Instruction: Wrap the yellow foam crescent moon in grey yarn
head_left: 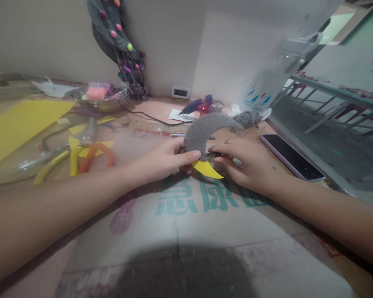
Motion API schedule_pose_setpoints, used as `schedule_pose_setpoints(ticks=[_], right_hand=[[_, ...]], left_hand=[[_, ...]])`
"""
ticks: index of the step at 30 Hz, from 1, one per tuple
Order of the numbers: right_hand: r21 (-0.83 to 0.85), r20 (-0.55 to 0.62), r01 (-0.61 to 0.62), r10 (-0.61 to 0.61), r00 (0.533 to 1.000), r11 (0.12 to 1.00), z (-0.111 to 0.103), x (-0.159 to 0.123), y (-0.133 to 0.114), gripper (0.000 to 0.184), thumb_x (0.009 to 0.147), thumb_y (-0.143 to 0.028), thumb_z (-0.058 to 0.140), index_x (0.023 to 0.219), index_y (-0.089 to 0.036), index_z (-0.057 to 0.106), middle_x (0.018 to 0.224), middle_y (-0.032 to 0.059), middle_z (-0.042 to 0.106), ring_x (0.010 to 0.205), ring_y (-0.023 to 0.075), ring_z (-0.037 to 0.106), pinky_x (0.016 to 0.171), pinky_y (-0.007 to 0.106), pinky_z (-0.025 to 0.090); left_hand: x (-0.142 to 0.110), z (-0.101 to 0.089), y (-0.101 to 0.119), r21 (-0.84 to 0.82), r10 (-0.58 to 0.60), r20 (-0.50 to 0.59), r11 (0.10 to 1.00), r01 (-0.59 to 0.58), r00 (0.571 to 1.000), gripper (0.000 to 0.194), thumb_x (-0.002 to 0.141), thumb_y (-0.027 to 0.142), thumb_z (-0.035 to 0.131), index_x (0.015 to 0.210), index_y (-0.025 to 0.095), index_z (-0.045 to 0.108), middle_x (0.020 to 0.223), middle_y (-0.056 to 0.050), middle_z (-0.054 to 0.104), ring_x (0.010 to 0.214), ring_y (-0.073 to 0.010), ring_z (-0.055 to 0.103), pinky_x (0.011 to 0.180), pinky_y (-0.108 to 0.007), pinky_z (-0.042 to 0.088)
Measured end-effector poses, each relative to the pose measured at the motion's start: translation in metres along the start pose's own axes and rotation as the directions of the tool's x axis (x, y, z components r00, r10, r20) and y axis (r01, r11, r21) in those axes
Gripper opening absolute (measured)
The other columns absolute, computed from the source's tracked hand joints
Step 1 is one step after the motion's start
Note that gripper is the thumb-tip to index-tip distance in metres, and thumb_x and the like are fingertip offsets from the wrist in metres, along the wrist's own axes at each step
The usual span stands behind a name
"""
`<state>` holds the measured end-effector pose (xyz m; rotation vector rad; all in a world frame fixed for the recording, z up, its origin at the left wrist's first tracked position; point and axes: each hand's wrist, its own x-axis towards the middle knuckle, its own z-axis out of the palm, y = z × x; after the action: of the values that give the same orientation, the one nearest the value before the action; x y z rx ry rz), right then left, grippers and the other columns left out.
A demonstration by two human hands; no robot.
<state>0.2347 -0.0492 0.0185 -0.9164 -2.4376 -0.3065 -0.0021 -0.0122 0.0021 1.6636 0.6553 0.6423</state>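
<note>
Over the middle of the table, my left hand [170,157] grips a crescent-moon cutout [197,132], its thumb pressed on the front. Grey yarn wraps most of the crescent in tight turns. The lower tip is bare yellow card [209,169]. Close against the inner curve, my right hand [242,161] has thumb and fingers pinched together on what looks like a grey yarn strand, mostly hidden by the fingers. A loose ball of grey yarn [248,119] lies behind the crescent.
A glue gun [199,105] with a lit red light rests behind. To the right lie a phone [292,157] and a plastic bottle [261,91]. Scissors [95,159], pliers [73,161] and yellow card [25,124] are left. A decorated grey moon [107,31] stands against the wall.
</note>
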Motion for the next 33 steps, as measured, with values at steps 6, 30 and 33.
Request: schedule_pose_setpoints(ticks=[6,30,33], right_hand=[[0.021,-0.023,-0.004,0.004,1.0,1.0,0.0014,-0.0001,0.0003,0.023,0.098,-0.028,0.051,0.107,-0.017,0.069,0.09,0.0092,0.074,0.078,0.0205,0.066,0.068,0.032,0.046],[0.036,-0.039,0.033,-0.032,0.999,0.999,0.002,0.0001,-0.0007,0.023,0.099,-0.026,0.052,0.103,-0.012,0.07,0.078,0.0069,0.07,0.068,0.0169,0.059,0.063,0.029,0.041],[0.036,-0.038,0.031,-0.03,0.999,0.999,0.003,-0.0002,-0.0001,0.021,0.098,-0.025,0.053,0.104,-0.012,0.07,0.079,0.0065,0.07,0.067,0.0162,0.058,0.062,0.029,0.039]], left_hand=[[0.0008,0.0001,0.003,-0.032,-0.016,0.002,0.999,0.016,1.0,0.026,0.085,0.039,0.069,0.089,0.016,0.059,0.075,0.001,0.059,0.062,-0.0098,0.054,0.057,-0.022,0.042],[0.0005,0.0007,0.0013,0.045,-0.009,0.005,0.999,0.008,1.0,0.028,0.089,0.043,0.061,0.098,0.017,0.062,0.075,0.0,0.061,0.063,-0.0112,0.057,0.055,-0.022,0.041],[-0.0002,0.001,0.0024,0.042,-0.011,-0.002,0.999,0.011,1.0,0.027,0.089,0.041,0.061,0.098,0.016,0.062,0.076,0.001,0.06,0.063,-0.0107,0.057,0.054,-0.021,0.04]])
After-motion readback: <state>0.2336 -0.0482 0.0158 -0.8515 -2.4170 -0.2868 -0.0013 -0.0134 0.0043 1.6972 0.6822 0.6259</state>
